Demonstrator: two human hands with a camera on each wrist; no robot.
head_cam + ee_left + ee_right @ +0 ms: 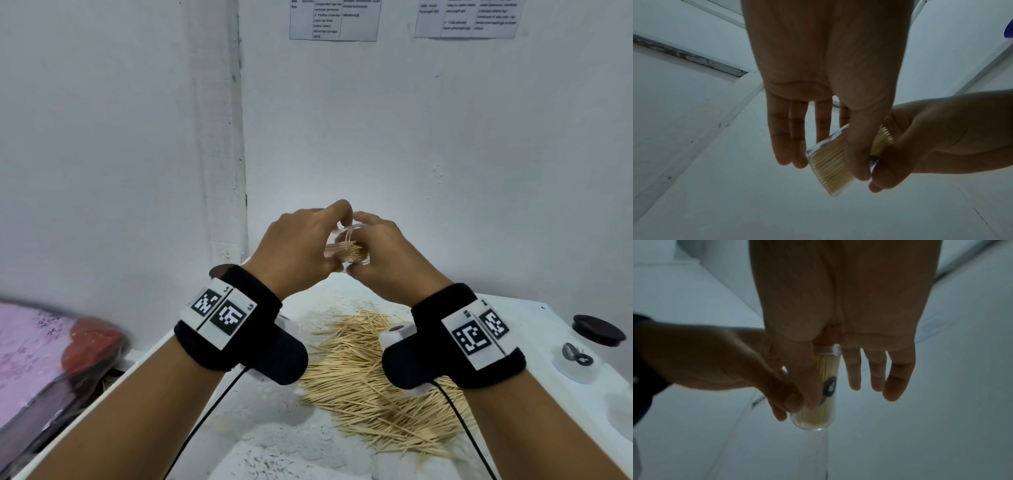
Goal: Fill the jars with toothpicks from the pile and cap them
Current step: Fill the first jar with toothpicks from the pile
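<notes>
I hold a clear jar (346,251) packed with toothpicks in the air between both hands, above the white table (534,315). My left hand (308,246) pinches its side with thumb and forefinger, the other fingers straight. My right hand (376,255) grips the jar's other end. The left wrist view shows the jar (828,167) tilted, under my left hand (855,162), with my right hand (941,138) curled round the open end. Seen from the right wrist, the jar (828,363) bears a black label. A loose toothpick pile (370,380) lies below my wrists.
A black round cap (597,329) lies at the table's right, and a small clear piece with a black mark (575,357) stands near it. Pink cloth (27,346) and a red thing (92,342) sit off the left edge. A white wall stands close behind.
</notes>
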